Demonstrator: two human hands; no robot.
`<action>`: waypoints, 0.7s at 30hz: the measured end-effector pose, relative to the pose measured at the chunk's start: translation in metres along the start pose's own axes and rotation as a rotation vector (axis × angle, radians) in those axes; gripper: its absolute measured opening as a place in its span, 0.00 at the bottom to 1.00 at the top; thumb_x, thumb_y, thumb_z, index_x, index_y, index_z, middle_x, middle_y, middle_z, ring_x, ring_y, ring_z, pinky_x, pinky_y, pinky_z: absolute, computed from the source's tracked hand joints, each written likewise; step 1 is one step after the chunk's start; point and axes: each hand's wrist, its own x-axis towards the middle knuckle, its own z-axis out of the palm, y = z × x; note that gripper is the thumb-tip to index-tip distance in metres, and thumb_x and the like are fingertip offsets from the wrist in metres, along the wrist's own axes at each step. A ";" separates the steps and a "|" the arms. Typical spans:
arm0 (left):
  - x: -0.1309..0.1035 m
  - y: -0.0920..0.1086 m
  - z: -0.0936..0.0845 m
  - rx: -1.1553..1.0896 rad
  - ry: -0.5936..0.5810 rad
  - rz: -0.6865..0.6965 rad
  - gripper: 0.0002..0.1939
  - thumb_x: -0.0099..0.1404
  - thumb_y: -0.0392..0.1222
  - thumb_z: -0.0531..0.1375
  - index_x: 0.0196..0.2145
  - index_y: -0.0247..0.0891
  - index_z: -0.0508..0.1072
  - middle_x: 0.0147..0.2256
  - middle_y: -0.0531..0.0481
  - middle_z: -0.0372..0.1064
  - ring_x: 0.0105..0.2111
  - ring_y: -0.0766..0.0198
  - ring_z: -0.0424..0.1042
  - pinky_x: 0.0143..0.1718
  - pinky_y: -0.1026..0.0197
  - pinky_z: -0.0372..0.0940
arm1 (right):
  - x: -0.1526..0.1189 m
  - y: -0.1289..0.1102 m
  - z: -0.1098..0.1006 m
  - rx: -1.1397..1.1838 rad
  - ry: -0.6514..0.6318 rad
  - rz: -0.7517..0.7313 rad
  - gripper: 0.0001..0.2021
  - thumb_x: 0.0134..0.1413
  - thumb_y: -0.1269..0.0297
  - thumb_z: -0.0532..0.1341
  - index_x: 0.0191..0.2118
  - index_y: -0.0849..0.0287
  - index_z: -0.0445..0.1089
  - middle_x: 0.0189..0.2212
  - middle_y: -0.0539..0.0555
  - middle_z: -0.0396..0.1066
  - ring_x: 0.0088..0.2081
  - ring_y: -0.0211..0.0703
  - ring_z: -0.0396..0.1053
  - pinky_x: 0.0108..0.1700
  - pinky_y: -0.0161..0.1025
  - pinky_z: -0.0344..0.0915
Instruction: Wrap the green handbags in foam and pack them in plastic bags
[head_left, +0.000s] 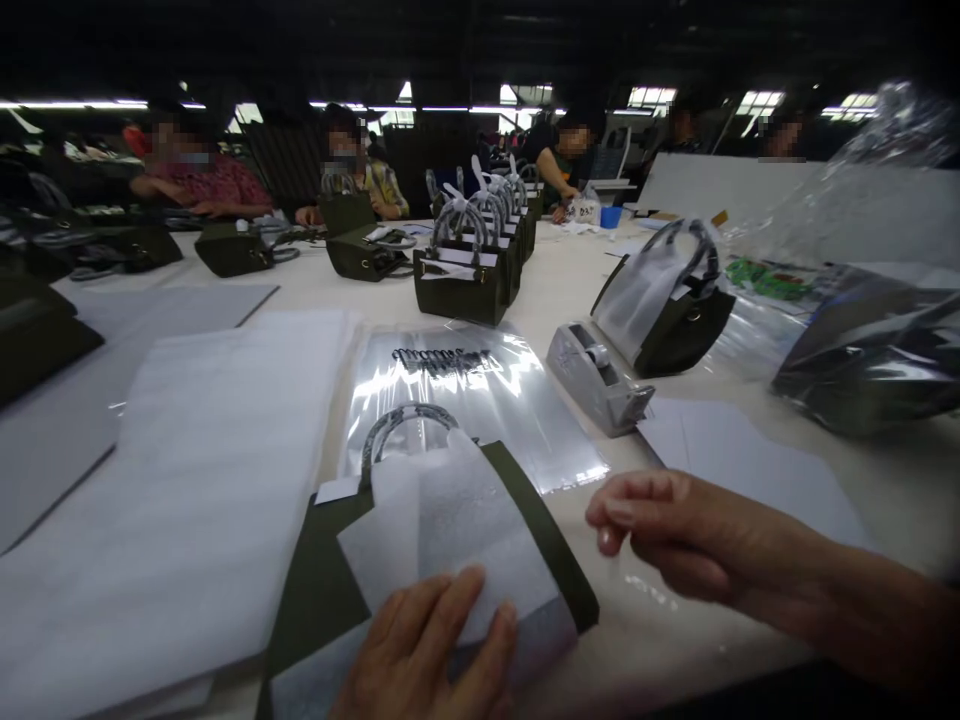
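A dark green handbag [326, 550] lies at the table's near edge, its looped handles [409, 415] in dark-patterned wrapping and pointing away from me. White tissue-like wrapping sheet [465, 500] is folded over its front. My left hand [431, 650] rests on that sheet with fingers apart, pressing it against the bag. To the right of the bag, my right hand [667, 530] hovers above the table, thumb and fingers pinched together. Whatever may be between those fingertips is too small to make out. Beyond it stands a grey tape dispenser [592, 380].
A stack of white sheets [225, 480] covers the left side. Clear plastic bags [517, 410] lie ahead. A row of green handbags [457, 285] stands farther back. At right are a part-wrapped handbag [675, 320] and a plastic-bagged one [877, 350]. Co-workers [559, 165] sit or stand opposite.
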 end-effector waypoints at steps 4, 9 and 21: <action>0.002 0.003 -0.003 -0.065 0.041 -0.055 0.16 0.59 0.35 0.57 0.46 0.41 0.68 0.57 0.38 0.53 0.42 0.59 0.65 0.39 0.58 0.65 | -0.002 0.015 0.060 0.078 -0.144 0.152 0.13 0.47 0.54 0.61 0.31 0.60 0.71 0.12 0.45 0.59 0.10 0.24 0.43 0.12 0.28 0.33; 0.000 0.006 0.005 -0.066 0.075 -0.027 0.11 0.58 0.34 0.57 0.40 0.41 0.71 0.60 0.51 0.50 0.40 0.58 0.63 0.35 0.57 0.62 | 0.012 0.021 0.076 0.061 -0.049 0.221 0.13 0.48 0.56 0.60 0.26 0.63 0.69 0.06 0.42 0.51 0.08 0.24 0.41 0.11 0.26 0.36; 0.000 0.002 0.007 -0.206 0.029 -0.067 0.20 0.56 0.34 0.52 0.48 0.36 0.66 0.49 0.52 0.67 0.39 0.58 0.64 0.38 0.58 0.58 | -0.004 0.016 0.101 0.075 0.245 0.255 0.09 0.53 0.60 0.54 0.35 0.61 0.64 0.25 0.50 0.70 0.10 0.25 0.54 0.10 0.23 0.44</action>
